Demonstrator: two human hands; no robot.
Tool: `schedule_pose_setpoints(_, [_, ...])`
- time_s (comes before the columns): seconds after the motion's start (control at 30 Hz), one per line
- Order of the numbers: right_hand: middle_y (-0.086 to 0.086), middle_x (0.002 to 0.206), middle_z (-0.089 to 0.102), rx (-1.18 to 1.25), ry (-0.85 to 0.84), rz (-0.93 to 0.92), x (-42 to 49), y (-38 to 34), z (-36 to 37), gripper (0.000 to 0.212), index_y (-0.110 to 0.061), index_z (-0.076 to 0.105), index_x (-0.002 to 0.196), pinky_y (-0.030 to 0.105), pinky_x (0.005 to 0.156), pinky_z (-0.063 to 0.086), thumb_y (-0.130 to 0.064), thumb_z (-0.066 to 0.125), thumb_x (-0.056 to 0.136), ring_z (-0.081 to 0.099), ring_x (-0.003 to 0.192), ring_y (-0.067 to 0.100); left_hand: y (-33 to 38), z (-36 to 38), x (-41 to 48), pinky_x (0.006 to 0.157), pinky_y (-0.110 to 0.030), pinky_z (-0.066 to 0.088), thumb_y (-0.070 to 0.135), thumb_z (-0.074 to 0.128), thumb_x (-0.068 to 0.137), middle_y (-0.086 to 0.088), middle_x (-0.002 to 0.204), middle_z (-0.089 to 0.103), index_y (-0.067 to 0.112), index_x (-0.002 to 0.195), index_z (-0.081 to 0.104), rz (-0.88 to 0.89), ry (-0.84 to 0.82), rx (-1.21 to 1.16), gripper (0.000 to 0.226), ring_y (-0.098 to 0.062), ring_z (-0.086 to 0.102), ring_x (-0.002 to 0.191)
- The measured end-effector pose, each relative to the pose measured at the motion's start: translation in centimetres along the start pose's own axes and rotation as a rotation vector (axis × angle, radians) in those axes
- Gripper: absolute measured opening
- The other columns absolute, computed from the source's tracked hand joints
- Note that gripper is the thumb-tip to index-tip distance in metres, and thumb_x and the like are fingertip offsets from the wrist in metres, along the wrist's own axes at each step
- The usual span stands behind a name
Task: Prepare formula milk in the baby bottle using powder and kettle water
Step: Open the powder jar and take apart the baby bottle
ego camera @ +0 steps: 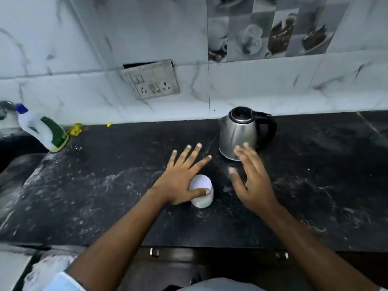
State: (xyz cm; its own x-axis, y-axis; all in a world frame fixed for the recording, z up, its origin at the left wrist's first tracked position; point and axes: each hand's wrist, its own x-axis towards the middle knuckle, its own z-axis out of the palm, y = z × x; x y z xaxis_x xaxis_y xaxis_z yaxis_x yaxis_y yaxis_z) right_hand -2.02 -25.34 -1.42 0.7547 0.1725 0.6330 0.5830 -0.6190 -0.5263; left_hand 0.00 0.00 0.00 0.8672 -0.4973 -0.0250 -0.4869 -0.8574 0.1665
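A small white-lidded jar (202,191) holding white powder stands on the black counter (105,185) near the middle. My left hand (180,179) hovers over it with fingers spread, the thumb lying across the jar's front; it does not grip the jar. My right hand (249,177) is open just to the right, fingers apart, its fingertips in front of the steel kettle (241,133). The kettle stands upright with its black lid shut and its handle pointing right. No baby bottle is in view.
A white spray bottle (42,129) with a green label and blue cap leans at the counter's far left, next to a sink edge (12,148). A wall socket plate (153,80) sits above. White powder dust marks the counter. Drawer handles (154,252) lie below the front edge.
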Motion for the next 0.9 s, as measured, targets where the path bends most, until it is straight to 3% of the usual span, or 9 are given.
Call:
schedule_pose_setpoints(0.07, [-0.005, 0.155, 0.048, 0.113, -0.081, 0.124, -1.6, 0.7, 1.2, 0.053, -0.011, 0.051, 0.152, 0.031, 0.117, 0.041, -0.03, 0.061, 0.103, 0.044, 0.146, 0.008, -0.2, 0.6, 0.2, 0.133, -0.061, 0.012, 0.069, 0.063, 0.098, 0.001, 0.182, -0.014, 0.037, 0.173, 0.013, -0.02, -0.176, -0.069, 0.096, -0.026, 0.0, 0.169])
schedule_pose_setpoints(0.17, [-0.018, 0.152, 0.048, 0.277, -0.283, 0.315, -3.7, 1.3, 3.6, 0.064, -0.024, 0.046, 0.154, 0.038, 0.108, 0.053, -0.034, 0.072, 0.097, 0.055, 0.135, 0.006, -0.7, 1.4, 0.3, 0.133, -0.045, 0.023, 0.044, 0.08, 0.093, -0.005, 0.183, 0.007, 0.026, 0.171, 0.027, -0.046, -0.253, -0.179, 0.096, -0.028, 0.02, 0.166])
schedule_pose_setpoints(0.23, [-0.029, 0.153, 0.039, 0.326, -0.381, 0.416, -4.0, 1.9, 5.1, 0.078, -0.028, 0.039, 0.158, 0.038, 0.115, 0.045, -0.038, 0.077, 0.091, 0.046, 0.141, 0.005, -0.6, 1.6, 0.5, 0.132, -0.038, 0.024, 0.034, 0.084, 0.092, -0.007, 0.182, 0.016, 0.023, 0.17, 0.03, -0.036, -0.267, -0.218, 0.096, -0.027, 0.025, 0.164])
schedule_pose_setpoints(0.37, [-0.009, 0.169, 0.028, 0.352, -0.605, 0.549, -4.8, 3.1, 7.7, 0.11, -0.024, 0.02, 0.165, 0.038, 0.126, 0.029, -0.038, 0.089, 0.08, 0.027, 0.154, 0.007, -0.1, 1.4, 1.4, 0.13, -0.035, 0.025, 0.014, 0.086, 0.086, -0.013, 0.171, 0.04, 0.012, 0.165, 0.04, 0.044, -0.292, -0.196, 0.092, -0.027, 0.034, 0.159])
schedule_pose_setpoints(0.47, [-0.006, 0.166, 0.036, 0.404, -0.603, 0.608, -5.3, 3.2, 9.0, 0.113, -0.024, 0.026, 0.164, 0.041, 0.124, 0.033, -0.035, 0.093, 0.074, 0.034, 0.151, 0.008, 0.0, 1.1, 1.9, 0.119, -0.039, 0.036, 0.007, 0.083, 0.083, -0.015, 0.153, 0.056, 0.007, 0.156, 0.05, 0.059, -0.299, -0.174, 0.08, -0.032, 0.05, 0.142])
schedule_pose_setpoints(0.63, [-0.014, 0.148, 0.056, 0.484, -0.531, 0.595, -5.6, 2.7, 11.0, 0.095, -0.042, 0.047, 0.148, 0.041, 0.114, 0.045, -0.035, 0.097, 0.067, 0.052, 0.137, 0.004, -0.7, 0.3, 1.9, 0.112, -0.04, 0.043, 0.009, 0.083, 0.085, -0.013, 0.14, 0.057, 0.011, 0.154, 0.052, 0.097, -0.331, -0.158, 0.076, -0.032, 0.056, 0.129])
schedule_pose_setpoints(0.73, [-0.012, 0.141, 0.061, 0.528, -0.514, 0.62, -5.7, 2.2, 12.0, 0.094, -0.036, 0.05, 0.144, 0.043, 0.11, 0.049, -0.038, 0.099, 0.063, 0.059, 0.13, 0.007, -0.7, -0.1, 2.1, 0.109, -0.036, 0.043, 0.011, 0.084, 0.085, -0.012, 0.14, 0.057, 0.015, 0.157, 0.051, 0.127, -0.371, -0.114, 0.079, -0.031, 0.056, 0.129])
schedule_pose_setpoints(0.9, [-0.013, 0.135, 0.066, 0.546, -0.482, 0.662, -5.8, 2.1, 13.1, 0.092, -0.031, 0.053, 0.141, 0.042, 0.107, 0.052, -0.035, 0.1, 0.062, 0.063, 0.124, 0.004, -1.1, -0.4, 2.8, 0.107, -0.044, 0.047, 0.019, 0.085, 0.086, -0.012, 0.14, 0.059, 0.019, 0.159, 0.05, 0.164, -0.415, -0.01, 0.081, -0.031, 0.059, 0.128])
